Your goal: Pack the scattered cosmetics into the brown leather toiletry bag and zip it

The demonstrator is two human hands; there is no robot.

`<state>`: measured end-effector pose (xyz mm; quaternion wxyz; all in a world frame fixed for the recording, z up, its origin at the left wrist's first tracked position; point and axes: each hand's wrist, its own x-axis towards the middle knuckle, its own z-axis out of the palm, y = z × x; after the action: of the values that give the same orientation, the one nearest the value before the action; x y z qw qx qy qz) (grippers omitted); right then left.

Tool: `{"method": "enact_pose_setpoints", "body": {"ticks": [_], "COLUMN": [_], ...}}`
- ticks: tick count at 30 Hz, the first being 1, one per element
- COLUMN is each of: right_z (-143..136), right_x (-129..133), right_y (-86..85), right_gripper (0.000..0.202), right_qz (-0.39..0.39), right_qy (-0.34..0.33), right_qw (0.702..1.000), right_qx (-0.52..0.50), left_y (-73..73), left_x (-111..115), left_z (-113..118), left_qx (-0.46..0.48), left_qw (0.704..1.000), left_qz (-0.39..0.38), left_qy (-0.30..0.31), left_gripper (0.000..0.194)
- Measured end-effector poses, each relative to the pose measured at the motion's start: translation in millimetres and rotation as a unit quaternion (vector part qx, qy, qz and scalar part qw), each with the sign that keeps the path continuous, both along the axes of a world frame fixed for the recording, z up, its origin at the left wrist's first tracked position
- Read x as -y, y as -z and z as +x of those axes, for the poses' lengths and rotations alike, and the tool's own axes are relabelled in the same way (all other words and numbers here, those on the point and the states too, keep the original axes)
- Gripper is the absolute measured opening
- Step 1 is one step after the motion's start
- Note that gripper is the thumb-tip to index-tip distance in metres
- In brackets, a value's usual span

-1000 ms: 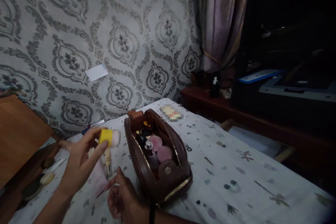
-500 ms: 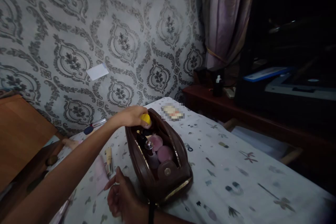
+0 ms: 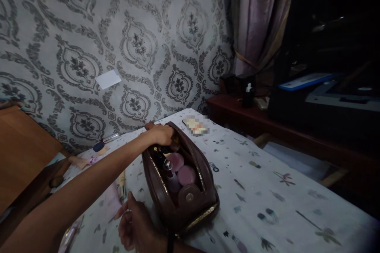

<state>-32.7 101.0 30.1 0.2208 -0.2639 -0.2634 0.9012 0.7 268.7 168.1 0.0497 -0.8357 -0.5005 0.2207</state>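
My left hand (image 3: 162,134) reaches into the far end of an unzipped brown makeup bag (image 3: 190,205). Its fingertips are hidden behind the bag's rim, closed around a small yellow item (image 3: 176,140) that barely shows. Inside the bag lie two round pink compacts (image 3: 187,175), a bottle with a shiny silver top (image 3: 168,166) and some dark items. Beside the bag's near left side is my right hand (image 3: 135,223), palm partly up, fingers loosely curled and apart, holding nothing. Close to it lie a pale pink tube (image 3: 113,201) and a beige tube (image 3: 122,184).
A patterned white cloth (image 3: 249,189) covers the surface. A blurred-out flat object (image 3: 196,125) lies beyond the bag. Farther left are a dark-capped jar (image 3: 99,148) and a clear silver-ended tube (image 3: 111,138). A dark red desk (image 3: 231,112) with an open drawer stands at right.
My left hand has gone lower into the bag with the yellow item, which is now mostly out of sight. My right hand has barely moved. The view has shifted slightly.
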Motion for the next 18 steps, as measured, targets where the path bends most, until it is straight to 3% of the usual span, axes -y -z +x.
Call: {"method": "enact_pose_setpoints", "body": {"ticks": [9,18], "right_z": [-7,-4], "right_x": [-1,-1], "right_y": [14.0,8.3], "right_gripper": [0.064,0.065], "right_qz": [0.027,0.025], "right_qy": [0.007,-0.005], "right_qw": [0.999,1.000], "right_qx": [-0.022,-0.010], "left_y": [8.4,8.9], "left_x": [-5,-8], "left_z": [2,-2], "left_qx": [-0.027,-0.010], "left_qw": [0.999,1.000], "left_qz": [-0.020,-0.002], "left_qy": [-0.010,0.013], "left_gripper": [0.039,0.051]}}
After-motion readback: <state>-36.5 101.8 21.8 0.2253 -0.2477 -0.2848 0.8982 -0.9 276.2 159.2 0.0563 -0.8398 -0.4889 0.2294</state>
